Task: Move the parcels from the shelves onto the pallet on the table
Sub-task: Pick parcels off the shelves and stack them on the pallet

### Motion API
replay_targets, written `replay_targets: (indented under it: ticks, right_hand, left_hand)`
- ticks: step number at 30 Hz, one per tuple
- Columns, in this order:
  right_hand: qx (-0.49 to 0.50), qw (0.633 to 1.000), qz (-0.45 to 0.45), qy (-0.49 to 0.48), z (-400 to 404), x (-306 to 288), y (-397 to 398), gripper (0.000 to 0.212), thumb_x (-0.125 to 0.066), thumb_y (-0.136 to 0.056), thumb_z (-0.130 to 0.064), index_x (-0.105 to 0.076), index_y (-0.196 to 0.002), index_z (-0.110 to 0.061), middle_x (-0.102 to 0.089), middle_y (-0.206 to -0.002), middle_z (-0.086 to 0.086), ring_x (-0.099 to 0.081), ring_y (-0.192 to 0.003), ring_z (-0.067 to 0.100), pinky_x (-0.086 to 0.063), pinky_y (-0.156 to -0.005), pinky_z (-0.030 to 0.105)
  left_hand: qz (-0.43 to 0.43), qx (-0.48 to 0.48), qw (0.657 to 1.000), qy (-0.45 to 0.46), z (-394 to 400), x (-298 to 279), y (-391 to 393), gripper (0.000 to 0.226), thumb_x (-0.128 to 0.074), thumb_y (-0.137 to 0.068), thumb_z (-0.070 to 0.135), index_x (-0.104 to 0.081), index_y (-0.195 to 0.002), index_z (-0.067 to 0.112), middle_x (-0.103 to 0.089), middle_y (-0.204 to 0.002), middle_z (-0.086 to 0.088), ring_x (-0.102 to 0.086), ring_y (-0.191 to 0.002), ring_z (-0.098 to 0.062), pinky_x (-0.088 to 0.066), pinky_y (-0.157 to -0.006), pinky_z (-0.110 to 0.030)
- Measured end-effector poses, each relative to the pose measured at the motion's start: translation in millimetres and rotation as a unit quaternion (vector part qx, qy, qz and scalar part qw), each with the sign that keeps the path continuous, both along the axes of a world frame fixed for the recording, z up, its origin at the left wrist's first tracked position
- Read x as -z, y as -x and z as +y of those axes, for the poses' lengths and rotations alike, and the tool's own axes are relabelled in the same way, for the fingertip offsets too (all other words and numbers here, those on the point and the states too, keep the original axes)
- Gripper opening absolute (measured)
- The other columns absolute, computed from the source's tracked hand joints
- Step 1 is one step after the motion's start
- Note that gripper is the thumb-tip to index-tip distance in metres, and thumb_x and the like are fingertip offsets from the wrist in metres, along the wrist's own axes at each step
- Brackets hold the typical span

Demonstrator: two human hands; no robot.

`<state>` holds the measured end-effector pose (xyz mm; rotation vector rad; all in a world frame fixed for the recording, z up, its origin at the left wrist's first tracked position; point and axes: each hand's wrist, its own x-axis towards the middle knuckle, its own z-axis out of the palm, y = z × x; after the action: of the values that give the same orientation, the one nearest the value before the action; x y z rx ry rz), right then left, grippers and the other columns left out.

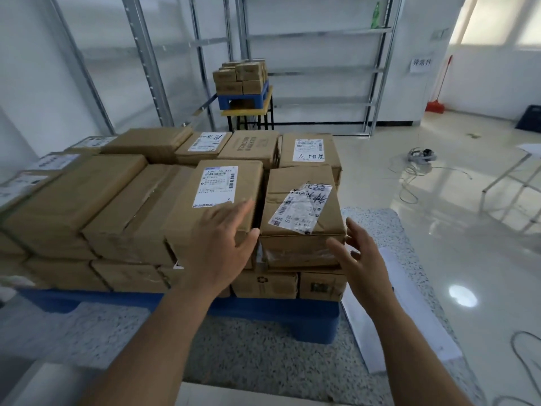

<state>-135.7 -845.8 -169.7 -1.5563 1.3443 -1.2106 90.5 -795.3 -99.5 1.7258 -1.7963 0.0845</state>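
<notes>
Speckled grey surface (263, 358), blue pallet (181, 303) stacked with parcels. Left grip (218, 253) and right grip (361, 259) both open, empty, flanking the crumpled-label parcel (301, 206) atop the near-right stack. Risk: it sits at the pallet's corner; a nudge could tip it off.

Over by the far wall I see a red broom (436, 104) leaning in the corner, below a white paper sign (421, 65) stuck to the wall. A green bottle (375, 15) stands high up at the back. Grey cables (419, 159) lie tangled on the glossy floor (439, 230) to my right, near a metal frame (515, 189). A dark crate (530, 118) sits against the right-hand wall
</notes>
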Motion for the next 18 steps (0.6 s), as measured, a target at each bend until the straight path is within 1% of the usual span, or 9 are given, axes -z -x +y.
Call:
replay_targets:
  ticks: [1,3,5,6,9,10,14,16,18]
  right_hand:
    - [-0.019,1.000,-0.006,-0.012,1,3,1,0.073,-0.065,-0.073,-0.055,-0.039,-0.139,-0.035,-0.054,-0.129,-0.006,-0.054,-0.115,0.009,-0.048,-0.090,0.030]
    - [-0.027,0.999,0.014,-0.021,1,7,0,0.064,-0.072,-0.080,-0.035,-0.042,-0.137,-0.031,-0.059,-0.122,-0.009,-0.058,-0.111,0.010,-0.048,-0.082,0.020]
    - [-0.004,0.999,0.047,-0.016,0,10,-6,0.058,-0.069,-0.085,-0.021,-0.043,-0.137,-0.029,-0.061,-0.119,-0.009,-0.060,-0.105,0.012,-0.047,-0.074,0.018]
    - [0.003,0.998,0.060,-0.012,-1,11,-9,0.059,-0.068,-0.086,-0.020,-0.042,-0.138,-0.028,-0.061,-0.120,-0.008,-0.060,-0.104,0.013,-0.048,-0.074,0.020]
    - [0.012,0.997,0.079,-0.016,-2,15,-15,0.064,-0.069,-0.085,-0.022,-0.038,-0.142,-0.027,-0.059,-0.127,-0.004,-0.058,-0.108,0.015,-0.052,-0.087,0.036]
    - [0.014,0.997,0.078,-0.017,-1,17,-15,0.064,-0.069,-0.086,-0.022,-0.038,-0.142,-0.028,-0.059,-0.127,-0.004,-0.058,-0.109,0.015,-0.052,-0.089,0.039]
    - [0.018,0.998,0.064,-0.021,1,17,-13,0.051,-0.067,-0.087,-0.020,-0.047,-0.132,-0.032,-0.063,-0.115,-0.010,-0.061,-0.103,0.015,-0.052,-0.082,0.036]
    - [0.014,0.998,0.061,-0.023,1,16,-12,0.051,-0.067,-0.087,-0.019,-0.047,-0.133,-0.030,-0.063,-0.115,-0.011,-0.062,-0.103,0.015,-0.052,-0.081,0.034]
    - [0.011,0.998,0.054,-0.024,3,13,-13,0.059,-0.069,-0.085,-0.026,-0.043,-0.138,-0.029,-0.062,-0.121,-0.010,-0.060,-0.107,0.013,-0.053,-0.086,0.037]
  left_hand:
    - [-0.037,-0.006,0.999,-0.028,-3,1,-7,0.063,-0.037,-0.086,0.053,-0.040,-0.141,0.023,-0.045,-0.143,0.002,-0.032,-0.135,-0.018,-0.024,-0.105,-0.033]
    - [-0.070,-0.017,0.994,-0.081,-9,9,-17,0.059,-0.045,-0.091,0.049,-0.033,-0.144,0.026,-0.034,-0.150,0.006,-0.021,-0.140,-0.015,-0.018,-0.110,-0.033]
    - [-0.084,-0.019,0.992,-0.090,-14,16,-20,0.057,-0.051,-0.092,0.042,-0.033,-0.144,0.026,-0.032,-0.151,0.007,-0.021,-0.140,-0.014,-0.020,-0.110,-0.033]
    - [-0.090,-0.017,0.992,-0.083,-15,18,-19,0.056,-0.052,-0.092,0.042,-0.036,-0.143,0.026,-0.034,-0.150,0.006,-0.024,-0.138,-0.016,-0.022,-0.109,-0.034]
    - [-0.105,-0.014,0.992,-0.070,-20,19,-17,0.055,-0.054,-0.090,0.044,-0.040,-0.140,0.027,-0.039,-0.147,0.006,-0.030,-0.134,-0.018,-0.026,-0.104,-0.034]
    - [-0.112,-0.011,0.991,-0.069,-22,19,-17,0.055,-0.053,-0.090,0.046,-0.040,-0.140,0.028,-0.038,-0.147,0.007,-0.030,-0.134,-0.017,-0.026,-0.103,-0.034]
    - [-0.134,0.018,0.988,-0.076,-29,19,-21,0.060,-0.051,-0.087,0.053,-0.037,-0.142,0.032,-0.036,-0.147,0.011,-0.027,-0.133,-0.015,-0.024,-0.104,-0.034]
    - [-0.109,0.033,0.989,-0.091,-31,18,-25,0.067,-0.043,-0.081,0.062,-0.038,-0.141,0.032,-0.038,-0.146,0.013,-0.027,-0.132,-0.013,-0.024,-0.102,-0.032]
    - [-0.057,0.051,0.993,-0.087,-31,17,-29,0.076,-0.033,-0.074,0.068,-0.041,-0.139,0.031,-0.043,-0.143,0.011,-0.031,-0.131,-0.012,-0.026,-0.102,-0.032]
